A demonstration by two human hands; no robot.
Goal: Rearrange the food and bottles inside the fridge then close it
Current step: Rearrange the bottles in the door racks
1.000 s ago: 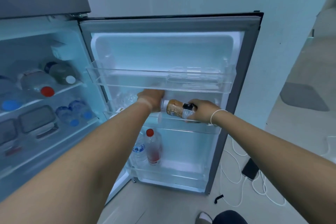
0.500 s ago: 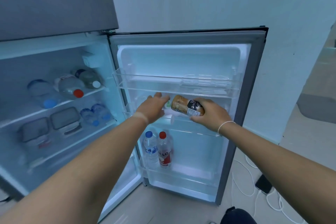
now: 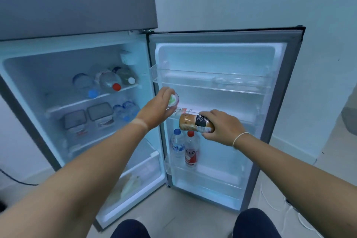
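the right hand [image 3: 222,129] wraps its grip round a brown coffee bottle [image 3: 196,125], laid sideways with its base end clear of the fingers, likely for carrying off the middle door shelf [image 3: 231,117]. the left hand [image 3: 157,110] curls its grip round a small white bottle [image 3: 173,99] with a green-marked end showing past the fingertips. below, two upright bottles [image 3: 185,147] stand in the bottom door rack [image 3: 202,176]. the fridge door [image 3: 289,83] is wide open.

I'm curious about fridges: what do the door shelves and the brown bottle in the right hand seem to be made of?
The door shelves look like clear glossy plastic: the white door lining shows through them. The brown bottle, held by the right hand, has a shiny printed wrap label; the body under it could be plastic or glass, which I cannot tell.
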